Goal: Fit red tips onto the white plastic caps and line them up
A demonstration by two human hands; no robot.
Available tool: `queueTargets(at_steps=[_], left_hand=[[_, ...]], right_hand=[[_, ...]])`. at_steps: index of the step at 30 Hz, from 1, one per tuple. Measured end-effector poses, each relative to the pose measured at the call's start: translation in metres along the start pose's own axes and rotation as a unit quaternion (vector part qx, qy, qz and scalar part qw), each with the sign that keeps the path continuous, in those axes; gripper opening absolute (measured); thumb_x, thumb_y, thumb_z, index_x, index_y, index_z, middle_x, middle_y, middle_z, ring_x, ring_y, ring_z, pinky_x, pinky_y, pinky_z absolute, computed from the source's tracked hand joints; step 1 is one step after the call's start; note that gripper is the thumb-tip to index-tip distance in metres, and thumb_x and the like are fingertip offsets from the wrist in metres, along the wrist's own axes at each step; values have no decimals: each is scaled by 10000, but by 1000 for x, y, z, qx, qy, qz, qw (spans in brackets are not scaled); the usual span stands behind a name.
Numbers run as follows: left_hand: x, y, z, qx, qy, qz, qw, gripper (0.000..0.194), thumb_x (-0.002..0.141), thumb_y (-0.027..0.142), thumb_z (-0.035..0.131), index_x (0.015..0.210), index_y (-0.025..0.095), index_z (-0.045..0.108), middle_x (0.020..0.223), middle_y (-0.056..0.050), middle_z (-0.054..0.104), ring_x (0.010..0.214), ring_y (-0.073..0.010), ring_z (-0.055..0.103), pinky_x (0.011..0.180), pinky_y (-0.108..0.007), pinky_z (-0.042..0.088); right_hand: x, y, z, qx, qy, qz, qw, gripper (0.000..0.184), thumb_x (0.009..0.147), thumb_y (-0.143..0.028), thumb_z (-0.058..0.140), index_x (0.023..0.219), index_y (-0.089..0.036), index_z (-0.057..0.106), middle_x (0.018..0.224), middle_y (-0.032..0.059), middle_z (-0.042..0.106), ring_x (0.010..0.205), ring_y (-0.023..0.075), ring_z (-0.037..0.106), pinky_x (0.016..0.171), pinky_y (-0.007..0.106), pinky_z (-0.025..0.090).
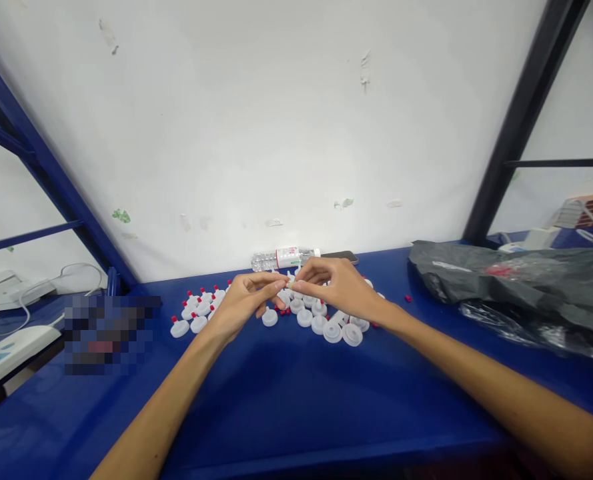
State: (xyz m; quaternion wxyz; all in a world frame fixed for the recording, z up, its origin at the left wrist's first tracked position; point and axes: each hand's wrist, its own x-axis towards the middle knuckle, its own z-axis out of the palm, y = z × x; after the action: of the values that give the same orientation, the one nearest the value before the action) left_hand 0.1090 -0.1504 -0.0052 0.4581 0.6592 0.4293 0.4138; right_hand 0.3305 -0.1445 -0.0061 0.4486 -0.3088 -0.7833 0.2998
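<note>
My left hand (249,300) and my right hand (343,285) meet fingertip to fingertip above the middle of the blue table. Both are closed in a pinch on a small white plastic piece (290,281), mostly hidden by the fingers. Below and to the right lie several loose white nozzle caps (305,317) without red tips. To the left stand several white nozzle caps with red tips (179,327), partly behind my left hand. Several small red tips (285,311) lie on the table between the two groups.
Against the wall lie a clear plastic bottle (286,258) and a dark phone (343,256). A grey plastic bag (516,280) covers the table's right side. One red tip (408,298) lies apart near it. A blurred dark item (109,337) sits at left, beside the blue frame post (51,153).
</note>
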Motion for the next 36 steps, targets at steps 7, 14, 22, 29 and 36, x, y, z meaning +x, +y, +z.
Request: queueTargets(at_steps=[7,14,22,29,36], left_hand=[[1,-9,12,-25,60,34,997,446,804,477,787,1098,141,785,704,-88,754,630,-176,688,421,-208,304],[-3,-9,29,-7,139,65,988,531,822,492,764,1232,154,741,609,-45,724,444,-114,574,408,-211,322],[-5,-4,32,-18,159,62,985,500,765,452,813,1166,157,775,609,-7,685,467,-90,519,423,-207,331],[-5,-6,30,-8,183,55,982,427,739,427,825,1090,183,810,804,-51,776,615,-133,573,483,-224,384],[0,2,13,26,186,61,980,412,743,420,802,1077,179,811,815,-50,783,581,-116,544,517,-233,383]], right_hand=[[-1,8,9,43,43,16,998,209,857,-418,745,842,-212,710,846,31,767,803,204,746,729,337,577],[-3,10,19,129,79,43,988,253,853,-446,750,856,-201,687,891,58,766,832,203,719,741,334,556],[-4,13,23,149,74,52,985,260,846,-449,759,853,-202,677,892,52,762,830,192,706,740,322,539],[-4,12,22,99,56,61,992,314,914,-523,658,899,-210,654,879,47,754,836,211,725,747,336,545],[-4,0,20,38,88,75,993,281,1047,-435,424,1055,-220,605,1150,80,719,827,192,748,718,315,524]])
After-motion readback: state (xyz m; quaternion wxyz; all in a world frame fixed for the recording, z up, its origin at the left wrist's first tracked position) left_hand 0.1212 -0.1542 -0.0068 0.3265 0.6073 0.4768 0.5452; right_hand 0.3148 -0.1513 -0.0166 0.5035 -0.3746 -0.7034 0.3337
